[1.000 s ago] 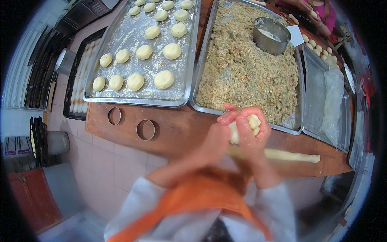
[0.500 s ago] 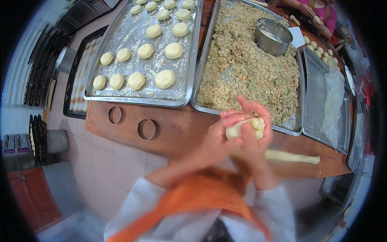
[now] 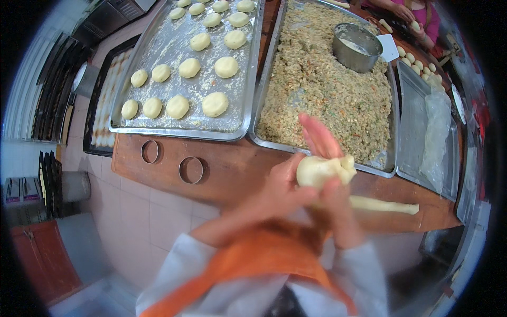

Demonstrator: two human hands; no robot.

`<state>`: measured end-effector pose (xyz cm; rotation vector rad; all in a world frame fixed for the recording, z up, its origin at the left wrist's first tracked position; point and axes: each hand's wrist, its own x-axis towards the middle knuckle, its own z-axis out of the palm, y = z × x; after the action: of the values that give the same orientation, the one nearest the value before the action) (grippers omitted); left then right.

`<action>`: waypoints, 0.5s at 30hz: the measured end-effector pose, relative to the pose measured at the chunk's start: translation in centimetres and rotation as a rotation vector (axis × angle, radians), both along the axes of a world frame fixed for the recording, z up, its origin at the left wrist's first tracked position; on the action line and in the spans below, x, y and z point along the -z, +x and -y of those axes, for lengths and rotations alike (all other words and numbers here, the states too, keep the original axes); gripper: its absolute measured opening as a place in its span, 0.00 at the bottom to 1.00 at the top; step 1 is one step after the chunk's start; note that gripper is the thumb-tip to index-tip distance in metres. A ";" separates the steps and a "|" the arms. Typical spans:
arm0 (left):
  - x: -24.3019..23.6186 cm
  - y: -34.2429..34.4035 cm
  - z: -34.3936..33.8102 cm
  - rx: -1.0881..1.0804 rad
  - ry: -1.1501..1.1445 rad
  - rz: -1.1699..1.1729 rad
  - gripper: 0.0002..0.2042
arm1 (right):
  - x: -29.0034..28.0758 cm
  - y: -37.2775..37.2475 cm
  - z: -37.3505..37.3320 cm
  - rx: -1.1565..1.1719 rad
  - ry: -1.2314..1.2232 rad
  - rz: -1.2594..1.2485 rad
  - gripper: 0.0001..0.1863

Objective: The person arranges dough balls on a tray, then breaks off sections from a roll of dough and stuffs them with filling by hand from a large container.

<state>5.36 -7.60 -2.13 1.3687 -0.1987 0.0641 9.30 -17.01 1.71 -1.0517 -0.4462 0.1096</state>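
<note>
A pale lump of dough (image 3: pixel 318 170) with a gathered top sits between both my hands above the wooden counter edge. My left hand (image 3: pixel 280 186) cups it from the left with fingers curled around it. My right hand (image 3: pixel 328 174) presses it from the right and below, with fingers stretched up behind it toward the filling. A long roll of dough (image 3: pixel 383 205) lies on the wooden counter (image 3: pixel 232 169) just right of my hands. Behind them a large metal tray (image 3: pixel 264 132) holds chopped crumbly filling (image 3: pixel 327 90).
A second metal tray (image 3: pixel 237 127) at the back left carries several round dough pieces (image 3: pixel 215 104). Two metal ring cutters (image 3: pixel 191 170) lie on the counter. A steel bowl (image 3: pixel 356 46) rests in the filling. Another person's hands (image 3: pixel 401 10) work at the far right, near an empty tray (image 3: pixel 422 132).
My hands turned and lifted the dough slightly. The dough lump now shows fully, with a pinched top, and my right fingers have stretched out behind it.
</note>
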 end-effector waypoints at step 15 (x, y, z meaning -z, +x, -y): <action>-0.7 0.3 -1.2 0.055 0.009 -0.040 0.28 | 0.5 -0.4 -0.5 0.009 -0.061 0.026 0.17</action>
<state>5.69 -6.38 -1.43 1.3715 -0.2027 -0.0103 8.95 -16.54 1.24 -1.1161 -0.4643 0.1022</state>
